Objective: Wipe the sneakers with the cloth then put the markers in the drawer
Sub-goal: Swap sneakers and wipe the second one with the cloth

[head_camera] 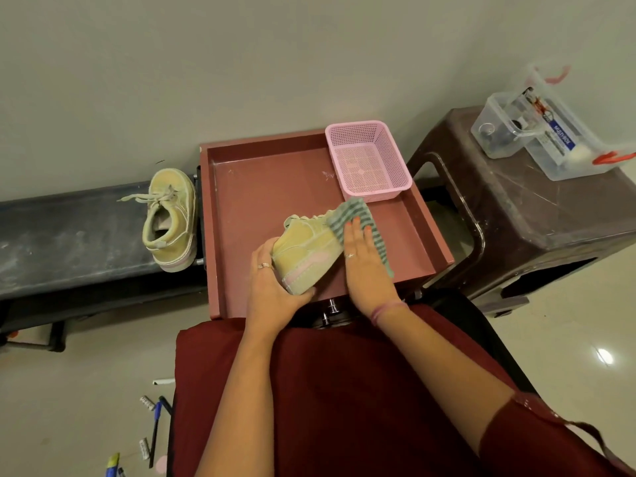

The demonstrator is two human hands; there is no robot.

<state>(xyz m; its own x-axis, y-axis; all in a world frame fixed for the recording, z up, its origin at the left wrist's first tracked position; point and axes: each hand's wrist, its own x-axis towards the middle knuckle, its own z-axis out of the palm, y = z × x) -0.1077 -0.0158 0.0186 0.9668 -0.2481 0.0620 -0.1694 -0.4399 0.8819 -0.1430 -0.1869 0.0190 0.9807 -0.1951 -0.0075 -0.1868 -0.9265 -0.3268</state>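
A yellow-green sneaker with pink trim (306,251) is tilted on its side over the open maroon drawer (261,187). My left hand (272,287) grips its heel end. My right hand (364,263) lies flat with straight fingers, pressing a green striped cloth (354,211) against the sneaker's toe end. A second matching sneaker (170,218) stands on the dark bench (69,235) to the left of the drawer. Several markers (155,428) lie on the floor at the lower left.
A pink mesh basket (368,160) sits in the drawer's far right corner. A brown plastic stool (537,218) on the right carries clear plastic boxes (550,132) of small items. My lap in dark red cloth fills the foreground.
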